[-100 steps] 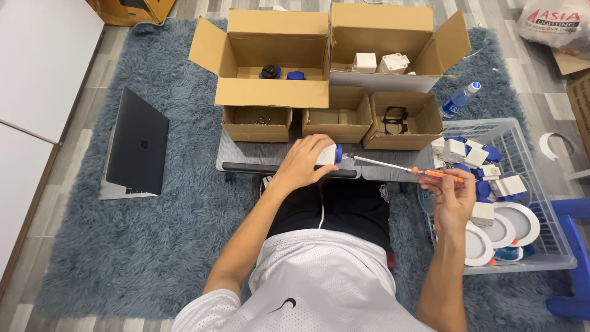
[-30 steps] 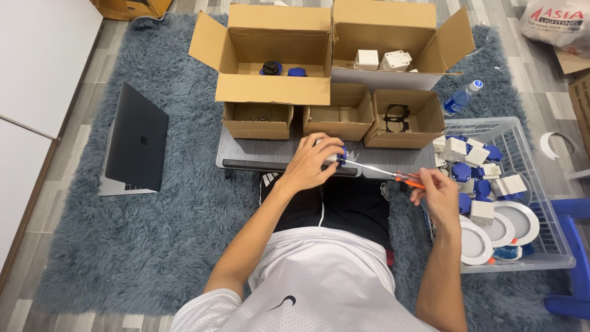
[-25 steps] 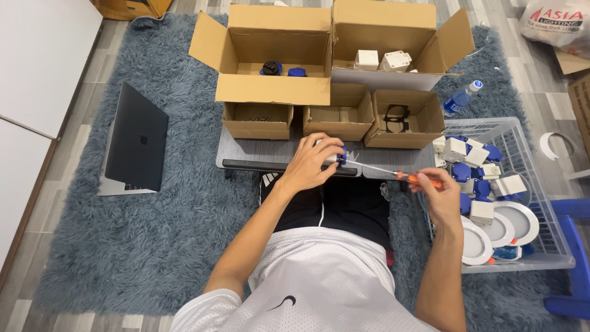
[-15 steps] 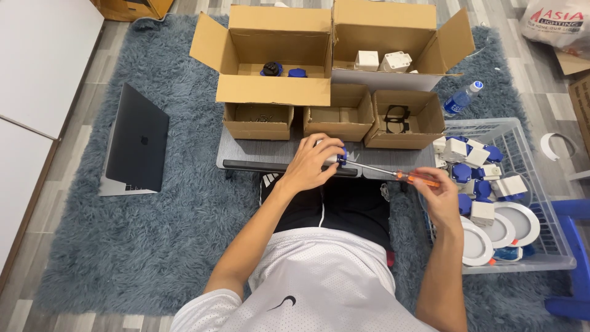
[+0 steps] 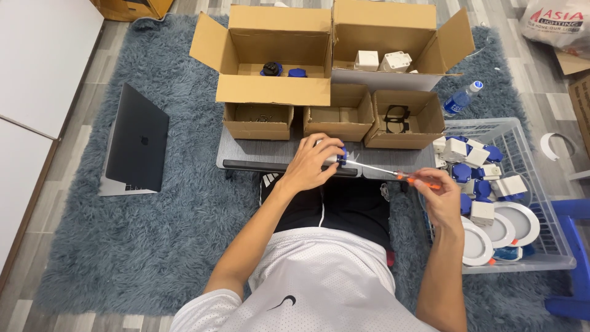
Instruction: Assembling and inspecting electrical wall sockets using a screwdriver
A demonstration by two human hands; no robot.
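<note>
My left hand point(image 5: 314, 162) grips a small white and blue part point(image 5: 340, 158) at the front edge of a low grey table point(image 5: 258, 155). My right hand point(image 5: 437, 195) holds an orange-handled screwdriver point(image 5: 393, 174). Its metal shaft runs left and its tip meets the blue end of the part. Both hands hover over my lap, just in front of the table.
Three small open cardboard boxes point(image 5: 339, 114) stand on the table, two large ones point(image 5: 276, 49) behind them hold white and blue parts. A wire basket point(image 5: 522, 203) at my right holds several white and blue parts and round white lamps. A closed laptop point(image 5: 136, 147) lies left, a water bottle point(image 5: 461, 98) back right.
My right hand has drawn in leftward from the basket side. The screwdriver tip has come to the part in my left hand, which has hardly moved.
</note>
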